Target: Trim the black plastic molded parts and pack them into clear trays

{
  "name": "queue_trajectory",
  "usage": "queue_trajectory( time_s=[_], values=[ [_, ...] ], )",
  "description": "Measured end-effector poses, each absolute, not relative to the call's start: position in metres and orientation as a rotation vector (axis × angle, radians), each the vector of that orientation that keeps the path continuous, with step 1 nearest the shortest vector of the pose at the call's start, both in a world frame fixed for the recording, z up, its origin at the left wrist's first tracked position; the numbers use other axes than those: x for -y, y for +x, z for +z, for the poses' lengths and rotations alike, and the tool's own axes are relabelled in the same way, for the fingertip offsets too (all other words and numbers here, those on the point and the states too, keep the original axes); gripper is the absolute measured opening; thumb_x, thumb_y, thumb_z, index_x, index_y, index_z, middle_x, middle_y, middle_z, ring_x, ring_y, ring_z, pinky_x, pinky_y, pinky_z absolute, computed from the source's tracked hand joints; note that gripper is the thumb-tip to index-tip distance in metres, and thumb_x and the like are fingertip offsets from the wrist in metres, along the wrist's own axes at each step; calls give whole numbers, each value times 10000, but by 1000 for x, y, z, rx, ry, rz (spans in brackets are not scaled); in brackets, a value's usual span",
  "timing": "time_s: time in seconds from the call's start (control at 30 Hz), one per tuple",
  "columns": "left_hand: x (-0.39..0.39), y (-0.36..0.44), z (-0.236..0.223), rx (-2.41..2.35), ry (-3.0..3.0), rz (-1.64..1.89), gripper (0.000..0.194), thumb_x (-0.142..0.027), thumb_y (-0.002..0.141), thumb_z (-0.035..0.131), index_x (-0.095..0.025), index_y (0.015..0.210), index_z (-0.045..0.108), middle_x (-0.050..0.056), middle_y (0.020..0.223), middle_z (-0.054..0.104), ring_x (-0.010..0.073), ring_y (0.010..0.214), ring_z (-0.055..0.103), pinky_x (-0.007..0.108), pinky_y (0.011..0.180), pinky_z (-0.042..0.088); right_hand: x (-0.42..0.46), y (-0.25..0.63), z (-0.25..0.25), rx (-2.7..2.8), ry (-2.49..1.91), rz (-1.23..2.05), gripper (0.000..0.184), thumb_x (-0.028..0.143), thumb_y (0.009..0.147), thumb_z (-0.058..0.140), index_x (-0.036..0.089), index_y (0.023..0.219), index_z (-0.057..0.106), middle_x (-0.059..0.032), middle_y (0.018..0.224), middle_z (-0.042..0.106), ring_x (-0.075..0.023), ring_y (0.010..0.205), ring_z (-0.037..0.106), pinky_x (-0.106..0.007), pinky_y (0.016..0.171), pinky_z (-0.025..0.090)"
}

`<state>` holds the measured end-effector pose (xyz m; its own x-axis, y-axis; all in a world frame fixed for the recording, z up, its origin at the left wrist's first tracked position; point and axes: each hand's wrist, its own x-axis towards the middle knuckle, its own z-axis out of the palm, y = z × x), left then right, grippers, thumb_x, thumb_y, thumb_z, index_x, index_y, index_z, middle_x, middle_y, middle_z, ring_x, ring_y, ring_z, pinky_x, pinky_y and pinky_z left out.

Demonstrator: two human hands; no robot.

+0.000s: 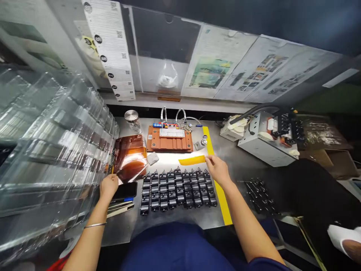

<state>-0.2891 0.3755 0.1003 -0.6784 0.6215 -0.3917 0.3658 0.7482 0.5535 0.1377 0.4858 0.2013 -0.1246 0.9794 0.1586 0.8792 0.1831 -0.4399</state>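
Pinching yellow film strip (191,160) by 1 end with right hand (218,171), presumably keeping rest free; curling left hand (109,185) beside glossy amber film sheet (131,155), leaving grip unclear.

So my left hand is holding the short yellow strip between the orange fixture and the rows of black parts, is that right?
Not quite: your right hand holds the short yellow strip, as the head view shows. It is indeed between the orange fixture and the rows of black parts.

yellow strip (192,160) in right hand (219,171)
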Motion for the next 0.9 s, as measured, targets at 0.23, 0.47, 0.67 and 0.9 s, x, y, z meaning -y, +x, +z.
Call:
queue_trajectory(
  time_s=[0.23,0.47,0.67,0.9],
  values=[
    [-495,-177,148,-2162,1893,268,336,-223,894,391,-138,1148,594,152,1101,630,282,1045,597,391,853,501,-479,156,196,2242,-1409,160,253,261,958,434,181,878,660,-64,797,702,-172,730,648,-267,663,467],
    [-681,16,149,-1569,2378,-4,396,-28,885,318,-102,1199,547,174,1157,604,219,984,652,298,797,508,-501,156,198,2318,-1241,235,192,192,949,463,167,861,632,-43,746,676,-161,683,605,-285,632,472],
    [-740,53,118,-1436,2452,-112,400,32,854,346,-71,1189,540,187,1080,647,222,983,663,295,802,504,-512,164,188,2284,-1242,371,151,155,934,476,167,870,613,-36,731,657,-154,663,571,-286,605,481],
    [-732,37,103,-1210,2557,-117,370,-20,898,344,-54,1221,521,189,1064,660,230,1013,654,316,812,496,-535,142,181,2346,-1137,361,126,149,917,500,171,894,622,-96,1011,690,-211,945,593,-347,762,518]
  ],
)
